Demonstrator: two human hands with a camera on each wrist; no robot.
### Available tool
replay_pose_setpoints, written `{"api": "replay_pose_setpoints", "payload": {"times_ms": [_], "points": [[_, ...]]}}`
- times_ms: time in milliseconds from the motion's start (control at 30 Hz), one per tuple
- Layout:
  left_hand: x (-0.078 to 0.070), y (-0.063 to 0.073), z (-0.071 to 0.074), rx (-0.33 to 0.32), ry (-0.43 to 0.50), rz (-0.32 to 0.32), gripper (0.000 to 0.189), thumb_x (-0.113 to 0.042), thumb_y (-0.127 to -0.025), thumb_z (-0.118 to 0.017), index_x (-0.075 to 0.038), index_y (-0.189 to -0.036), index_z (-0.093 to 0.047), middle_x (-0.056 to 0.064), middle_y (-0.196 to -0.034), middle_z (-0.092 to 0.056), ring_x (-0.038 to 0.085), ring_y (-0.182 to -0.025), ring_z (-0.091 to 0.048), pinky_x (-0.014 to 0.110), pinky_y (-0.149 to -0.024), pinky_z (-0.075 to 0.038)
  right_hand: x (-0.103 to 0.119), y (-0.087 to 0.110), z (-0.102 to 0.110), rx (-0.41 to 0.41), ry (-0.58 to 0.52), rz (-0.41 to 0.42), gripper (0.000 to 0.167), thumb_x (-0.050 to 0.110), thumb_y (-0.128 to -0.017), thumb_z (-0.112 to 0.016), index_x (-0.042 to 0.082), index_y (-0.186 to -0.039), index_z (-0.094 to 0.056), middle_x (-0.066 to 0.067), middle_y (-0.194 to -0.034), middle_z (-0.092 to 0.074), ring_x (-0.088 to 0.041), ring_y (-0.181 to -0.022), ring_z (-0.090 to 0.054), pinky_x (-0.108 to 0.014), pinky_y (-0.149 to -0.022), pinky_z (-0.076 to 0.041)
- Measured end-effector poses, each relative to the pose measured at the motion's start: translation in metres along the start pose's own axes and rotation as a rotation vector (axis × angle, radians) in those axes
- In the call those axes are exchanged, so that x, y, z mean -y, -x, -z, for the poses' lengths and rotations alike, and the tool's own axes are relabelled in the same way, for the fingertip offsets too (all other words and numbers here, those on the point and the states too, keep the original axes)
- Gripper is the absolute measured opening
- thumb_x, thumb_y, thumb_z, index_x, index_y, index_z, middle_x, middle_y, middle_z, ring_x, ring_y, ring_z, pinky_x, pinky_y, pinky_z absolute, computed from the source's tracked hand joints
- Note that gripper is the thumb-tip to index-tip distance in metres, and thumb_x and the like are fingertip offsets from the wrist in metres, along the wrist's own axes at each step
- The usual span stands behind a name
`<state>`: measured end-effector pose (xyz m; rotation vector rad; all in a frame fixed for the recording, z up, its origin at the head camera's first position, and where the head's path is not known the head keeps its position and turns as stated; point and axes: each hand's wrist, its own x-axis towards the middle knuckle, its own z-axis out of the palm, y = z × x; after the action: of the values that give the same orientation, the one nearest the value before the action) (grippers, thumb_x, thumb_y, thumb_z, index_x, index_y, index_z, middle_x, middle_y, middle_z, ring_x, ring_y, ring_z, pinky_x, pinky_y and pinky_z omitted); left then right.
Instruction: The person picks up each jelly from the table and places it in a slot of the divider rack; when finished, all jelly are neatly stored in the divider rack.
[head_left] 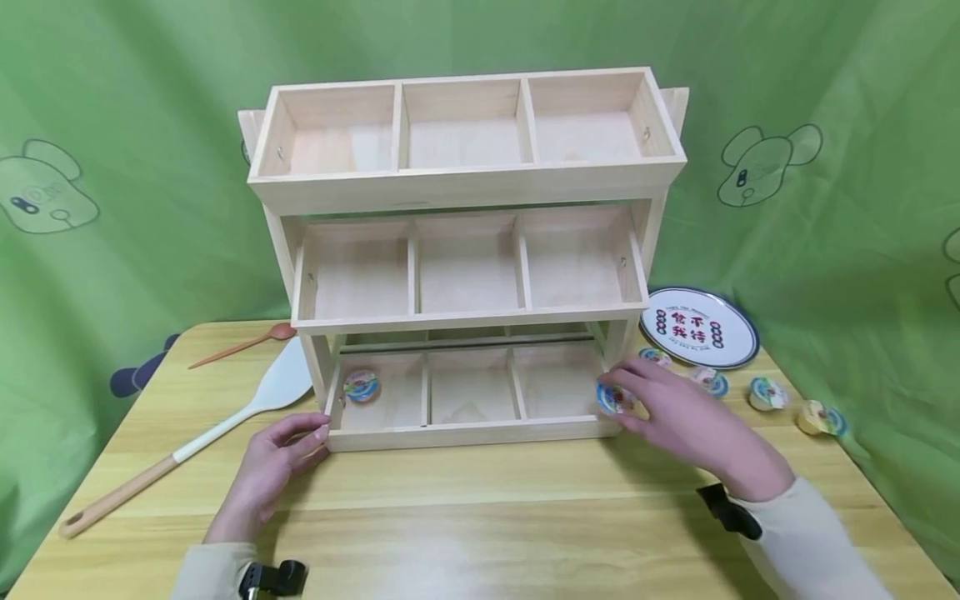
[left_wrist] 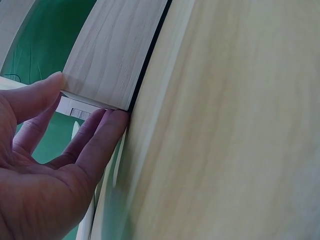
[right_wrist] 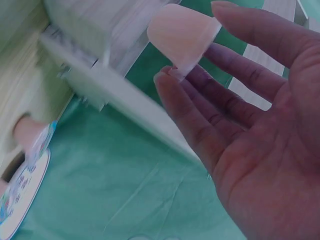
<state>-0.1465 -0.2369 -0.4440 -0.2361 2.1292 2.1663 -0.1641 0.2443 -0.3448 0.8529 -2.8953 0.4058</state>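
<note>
A pale wooden three-tier rack (head_left: 468, 321) stands on the table, each tier split into three compartments. My left hand (head_left: 277, 458) is at the front left corner of its bottom tier. In the left wrist view the thumb and fingers (left_wrist: 112, 131) grip that corner from opposite edges. With thumb and fingertips my right hand (head_left: 678, 412) pinches a small jelly cup (head_left: 611, 400) by its rim, at the right end of the bottom tier. The right wrist view shows the cup's pinkish body (right_wrist: 180, 35) tilted. Another jelly cup (head_left: 362, 385) sits in the bottom left compartment.
Several more jelly cups (head_left: 767, 393) lie to the right, near a white oval plate (head_left: 686, 333) with red characters. Left of the rack are a white spatula (head_left: 281, 379) with a wooden handle and a small reddish-brown spoon (head_left: 279, 332). A green curtain (head_left: 135, 267) hangs behind.
</note>
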Motion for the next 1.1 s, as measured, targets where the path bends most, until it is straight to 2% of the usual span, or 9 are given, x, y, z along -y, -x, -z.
{"api": "replay_pose_setpoints", "payload": {"times_ms": [200,433,567,767,1100], "points": [[-0.001,-0.001,0.0,0.005,-0.005,-0.002,0.035,-0.001,-0.093,-0.065,0.013,-0.123,-0.056,0.021,-0.129,-0.048,0.016,-0.102,-0.063,0.034,-0.097,-0.053,0.016,-0.015,-0.004,-0.002,-0.02,0.039,0.044,0.008,-0.078,-0.082,0.003,-0.118,-0.065,-0.008,-0.111,-0.06,-0.023,-0.092,-0.063,-0.038,-0.075,-0.061],[0.0,-0.001,0.001,0.009,-0.001,-0.011,0.036,0.0,-0.093,-0.064,0.015,-0.124,-0.054,0.022,-0.13,-0.047,0.016,-0.102,-0.063,0.034,-0.097,-0.053,0.033,-0.037,-0.011,0.027,-0.012,0.128,0.04,0.014,-0.08,-0.081,0.006,-0.116,-0.066,-0.003,-0.107,-0.059,-0.017,-0.088,-0.059,-0.031,-0.072,-0.059],[0.001,-0.001,0.0,0.009,0.006,-0.01,0.036,0.0,-0.092,-0.065,0.014,-0.124,-0.056,0.021,-0.129,-0.048,0.016,-0.103,-0.062,0.035,-0.097,-0.053,0.038,-0.045,-0.016,0.05,-0.028,0.122,0.042,0.016,-0.081,-0.081,0.006,-0.119,-0.066,-0.004,-0.109,-0.059,-0.018,-0.089,-0.06,-0.033,-0.075,-0.059],[0.003,-0.001,0.001,0.003,0.013,-0.014,0.035,0.0,-0.092,-0.065,0.014,-0.123,-0.056,0.018,-0.127,-0.05,0.016,-0.102,-0.063,0.034,-0.096,-0.054,0.046,-0.054,-0.024,0.082,-0.073,0.118,0.045,0.017,-0.083,-0.08,0.006,-0.124,-0.064,-0.003,-0.111,-0.059,-0.015,-0.087,-0.061,-0.027,-0.072,-0.058],[0.003,-0.001,0.001,0.003,0.012,-0.013,0.035,-0.001,-0.093,-0.065,0.014,-0.124,-0.056,0.019,-0.128,-0.05,0.016,-0.102,-0.063,0.035,-0.097,-0.054,0.061,-0.071,-0.032,0.076,-0.132,0.183,0.042,0.013,-0.083,-0.079,0.007,-0.123,-0.065,0.002,-0.102,-0.056,-0.011,-0.079,-0.055,-0.021,-0.066,-0.053]]}}
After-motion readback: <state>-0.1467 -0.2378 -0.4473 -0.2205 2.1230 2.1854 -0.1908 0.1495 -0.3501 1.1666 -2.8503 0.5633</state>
